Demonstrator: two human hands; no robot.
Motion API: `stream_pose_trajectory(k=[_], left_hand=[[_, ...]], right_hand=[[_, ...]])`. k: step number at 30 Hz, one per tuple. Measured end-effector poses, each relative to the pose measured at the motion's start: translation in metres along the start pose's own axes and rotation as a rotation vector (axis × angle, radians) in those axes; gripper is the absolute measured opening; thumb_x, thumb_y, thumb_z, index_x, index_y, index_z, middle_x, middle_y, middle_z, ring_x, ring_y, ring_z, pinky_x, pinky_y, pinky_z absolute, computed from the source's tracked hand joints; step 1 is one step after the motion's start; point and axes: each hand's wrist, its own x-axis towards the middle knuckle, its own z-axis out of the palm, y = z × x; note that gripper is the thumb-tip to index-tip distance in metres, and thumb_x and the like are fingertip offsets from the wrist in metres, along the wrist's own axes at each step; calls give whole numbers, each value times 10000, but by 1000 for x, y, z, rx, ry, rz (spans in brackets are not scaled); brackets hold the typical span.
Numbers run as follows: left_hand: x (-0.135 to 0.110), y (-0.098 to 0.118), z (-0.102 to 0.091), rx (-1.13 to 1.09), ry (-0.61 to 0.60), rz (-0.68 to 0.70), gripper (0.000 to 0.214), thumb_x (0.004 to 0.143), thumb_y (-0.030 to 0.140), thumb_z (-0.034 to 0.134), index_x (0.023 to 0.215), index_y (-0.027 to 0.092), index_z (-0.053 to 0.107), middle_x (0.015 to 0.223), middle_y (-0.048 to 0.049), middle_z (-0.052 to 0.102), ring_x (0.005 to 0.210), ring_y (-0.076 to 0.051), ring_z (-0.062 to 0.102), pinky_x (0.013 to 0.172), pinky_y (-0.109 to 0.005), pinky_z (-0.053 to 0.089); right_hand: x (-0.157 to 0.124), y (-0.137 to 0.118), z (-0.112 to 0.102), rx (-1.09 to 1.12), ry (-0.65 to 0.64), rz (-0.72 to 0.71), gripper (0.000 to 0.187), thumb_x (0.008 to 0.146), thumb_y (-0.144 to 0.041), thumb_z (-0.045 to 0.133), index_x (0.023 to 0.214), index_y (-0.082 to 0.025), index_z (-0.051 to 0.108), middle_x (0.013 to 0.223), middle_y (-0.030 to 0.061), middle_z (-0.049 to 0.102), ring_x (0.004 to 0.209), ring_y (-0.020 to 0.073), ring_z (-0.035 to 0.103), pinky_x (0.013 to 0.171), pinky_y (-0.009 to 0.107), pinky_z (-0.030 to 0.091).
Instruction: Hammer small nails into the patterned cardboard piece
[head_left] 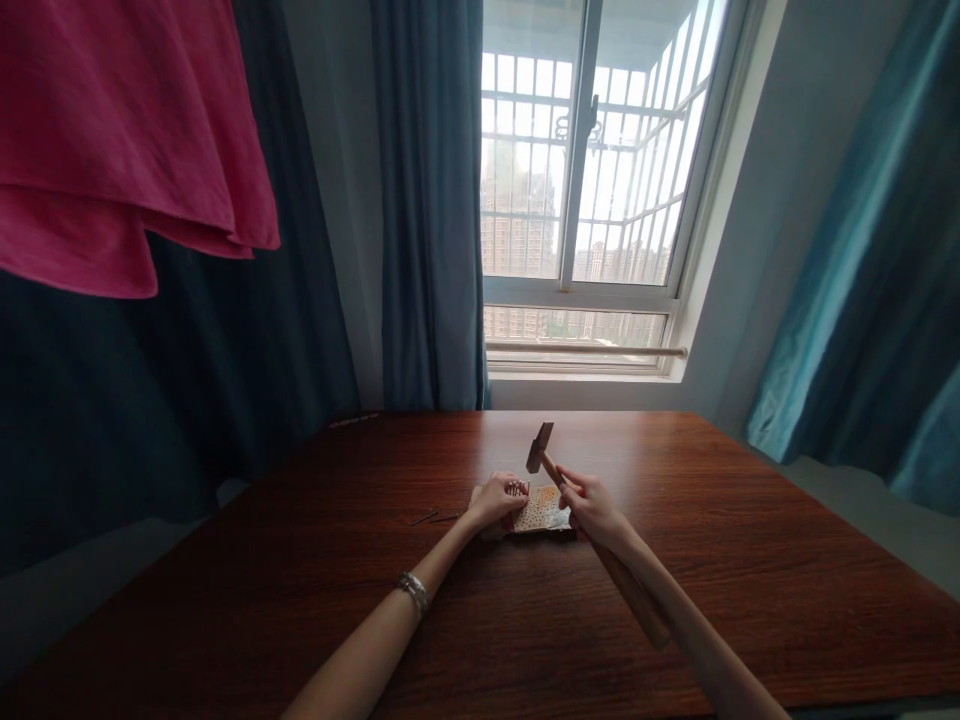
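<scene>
A small wooden block dotted with many nail heads lies near the middle of a dark wooden table. My left hand rests at the block's left edge, its fingers closed in a pinch on a nail standing among a few upright nails. My right hand grips the wooden handle of a hammer close to its head. The metal head hangs just above the block and the handle's long end runs back along my forearm.
Two loose nails lie on the table left of the block. A barred window with blue curtains is behind the table. A pink cloth hangs at the upper left.
</scene>
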Motion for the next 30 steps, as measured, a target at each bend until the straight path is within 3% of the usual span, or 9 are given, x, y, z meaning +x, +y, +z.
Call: stream_pose_trajectory(k=[6, 10, 16, 30], left_hand=[[2, -5, 3, -9, 10, -11, 164, 654, 259, 558, 731, 162, 666, 787, -10, 637, 801, -149, 543, 721, -204, 377], [2, -6, 3, -29, 7, 12, 164, 664, 239, 541, 736, 157, 664, 782, -11, 637, 750, -135, 551, 696, -201, 384], [1, -2, 0, -21, 0, 36, 152, 669, 224, 542, 722, 150, 665, 757, -7, 641, 747, -133, 553, 675, -197, 379], [-2, 5, -2, -45, 11, 6, 142, 668, 211, 550, 726, 143, 661, 786, -16, 648, 755, -140, 562, 656, -199, 388]], right_hand=[[-1, 3, 1, -35, -12, -28, 466, 792, -317, 401, 1242, -202, 441, 604, -26, 524, 330, 38, 404, 290, 142, 309], [-1, 4, 1, -24, 24, -30, 488, 799, -325, 397, 1272, -206, 400, 622, -23, 532, 336, 34, 397, 298, 144, 323], [0, 1, -1, -34, -30, 15, 476, 800, -308, 387, 1263, -206, 413, 608, -29, 504, 319, 30, 383, 279, 143, 310], [-3, -6, 1, -56, 0, -42, 480, 811, -315, 377, 1274, -190, 391, 617, -27, 511, 327, 29, 382, 281, 132, 297]])
